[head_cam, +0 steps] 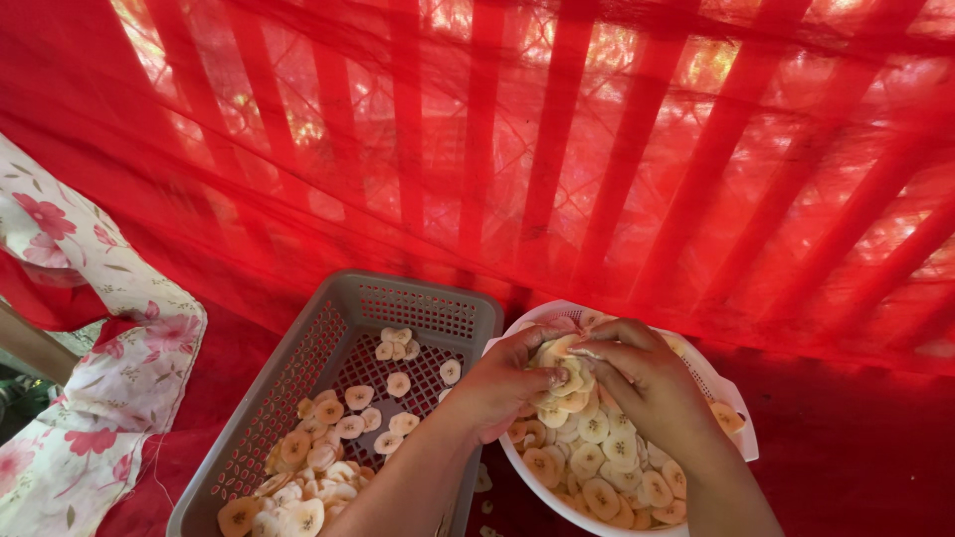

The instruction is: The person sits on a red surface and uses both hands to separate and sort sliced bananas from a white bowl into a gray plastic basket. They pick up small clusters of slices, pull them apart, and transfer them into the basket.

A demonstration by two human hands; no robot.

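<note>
Both my hands meet over a round white bowl (pixel 731 396) full of pale yellow banana slices (pixel 595 459). My left hand (pixel 502 383) and my right hand (pixel 647 380) together pinch a small stack of slices (pixel 565 370) above the heap. To the left of the bowl stands a grey perforated plastic basket (pixel 298 363). Loose banana slices (pixel 328 438) lie spread over its bottom, most of them at the near end.
Red mesh netting (pixel 557 149) hangs behind and lies under the containers, with slats showing through it. A floral cloth (pixel 99 368) drapes at the left edge. A few stray slices (pixel 483 481) lie between basket and bowl.
</note>
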